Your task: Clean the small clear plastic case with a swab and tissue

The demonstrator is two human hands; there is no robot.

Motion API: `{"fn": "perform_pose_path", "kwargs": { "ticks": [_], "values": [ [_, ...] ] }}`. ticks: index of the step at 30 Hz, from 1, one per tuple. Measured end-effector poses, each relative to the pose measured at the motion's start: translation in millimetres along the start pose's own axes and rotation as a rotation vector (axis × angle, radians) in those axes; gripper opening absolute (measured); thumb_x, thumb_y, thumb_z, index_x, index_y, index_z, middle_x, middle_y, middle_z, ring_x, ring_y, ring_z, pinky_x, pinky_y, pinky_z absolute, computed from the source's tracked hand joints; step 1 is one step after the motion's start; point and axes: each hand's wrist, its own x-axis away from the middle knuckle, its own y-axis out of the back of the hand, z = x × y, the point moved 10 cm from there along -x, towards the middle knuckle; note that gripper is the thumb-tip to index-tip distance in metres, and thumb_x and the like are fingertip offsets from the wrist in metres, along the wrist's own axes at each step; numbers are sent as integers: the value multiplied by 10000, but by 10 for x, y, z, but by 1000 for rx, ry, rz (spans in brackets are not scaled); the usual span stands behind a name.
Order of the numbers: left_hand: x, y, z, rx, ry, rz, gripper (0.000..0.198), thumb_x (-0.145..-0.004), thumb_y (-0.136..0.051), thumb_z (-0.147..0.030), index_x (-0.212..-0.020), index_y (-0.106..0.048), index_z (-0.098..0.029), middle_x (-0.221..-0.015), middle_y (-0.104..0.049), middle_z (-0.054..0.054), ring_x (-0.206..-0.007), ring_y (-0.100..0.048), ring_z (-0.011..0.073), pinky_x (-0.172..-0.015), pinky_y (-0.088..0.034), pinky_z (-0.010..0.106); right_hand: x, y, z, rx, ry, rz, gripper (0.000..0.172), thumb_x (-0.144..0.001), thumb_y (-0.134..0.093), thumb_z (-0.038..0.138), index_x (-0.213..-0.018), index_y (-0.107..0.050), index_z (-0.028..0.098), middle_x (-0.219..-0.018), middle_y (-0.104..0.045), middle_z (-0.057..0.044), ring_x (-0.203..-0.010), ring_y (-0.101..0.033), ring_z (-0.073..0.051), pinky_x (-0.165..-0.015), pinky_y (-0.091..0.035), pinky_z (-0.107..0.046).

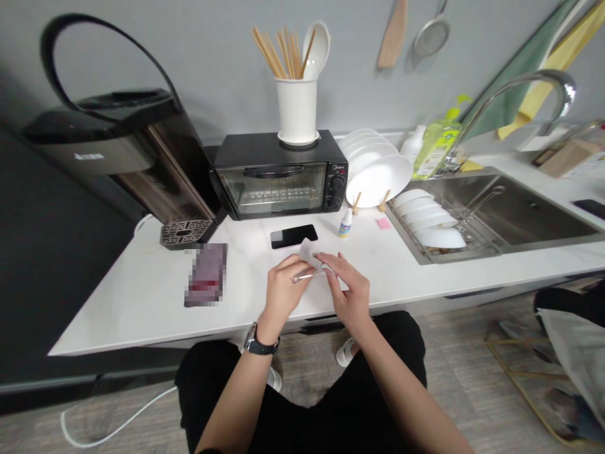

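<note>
My left hand is closed round a thin, see-through, flat piece that looks like a clear phone case. A white tissue stands up between both hands, and the fingers of my right hand press on it against the case. Much of the case is hidden by fingers and tissue. Just beyond my hands a black phone lies flat on the counter. A small white spray bottle with a blue and yellow label stands upright to its right, and a pink square packet lies farther right.
A toaster oven with a white chopstick holder on top stands against the wall. On the left are a drinks machine and a blurred-out purple item. Racked plates and a sink with bowls lie to the right.
</note>
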Motion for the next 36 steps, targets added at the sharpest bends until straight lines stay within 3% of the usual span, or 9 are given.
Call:
{"fn": "perform_pose_path", "kwargs": {
  "ticks": [8, 12, 17, 24, 30, 36],
  "values": [
    [44, 43, 139, -301, 34, -44, 189, -669, -383, -115, -529, -491, -181, -559, -507, 29, -536, -474, 132, -479, -357, 241, 191, -396, 304, 315, 302, 120, 382, -722, -358, 124, -1076, -351, 267, -1075, -436, 30, -1019, -351, -155, -897, -257, -395],
    [35, 83, 128, -337, 47, -60, 168, -664, -384, -137, -548, -501, -169, -575, -510, 32, -535, -469, 138, -478, -340, 246, 186, -401, 265, 371, 404, 176, 386, -724, -356, 105, -1081, -347, 253, -1074, -437, 34, -1029, -336, -133, -892, -280, -352],
    [5, 77, 1, -363, 27, -44, 160, -690, -377, -180, -652, -530, -207, -738, -546, 16, -658, -483, 140, -549, -352, 242, 113, -198, 60, 387, 284, 87, 382, -718, -357, 94, -1087, -350, 194, -1112, -400, -12, -1048, -306, -164, -870, -301, -385],
    [23, -12, 73, -463, 57, -12, 180, -651, -374, -125, -561, -521, -174, -601, -518, 43, -551, -474, 139, -481, -327, 243, 226, -442, 220, 360, 338, 184, 436, -705, -372, 85, -1113, -316, 230, -1121, -383, 14, -1051, -302, -154, -910, -270, -342],
    [-15, 15, -10, -420, 25, -22, 161, -698, -364, -172, -669, -521, -190, -737, -530, 7, -669, -478, 123, -542, -320, 224, 130, -175, -5, 363, 210, 60, 406, -723, -345, 100, -1103, -329, 239, -1128, -374, 8, -1044, -310, -163, -895, -295, -356],
    [30, -40, 61, -468, 52, -7, 168, -660, -377, -123, -542, -491, -156, -597, -489, 15, -518, -444, 107, -466, -296, 221, 235, -398, 215, 336, 311, 152, 409, -720, -347, 93, -1103, -333, 238, -1106, -400, 14, -1035, -324, -168, -896, -295, -353]
  ]
}}
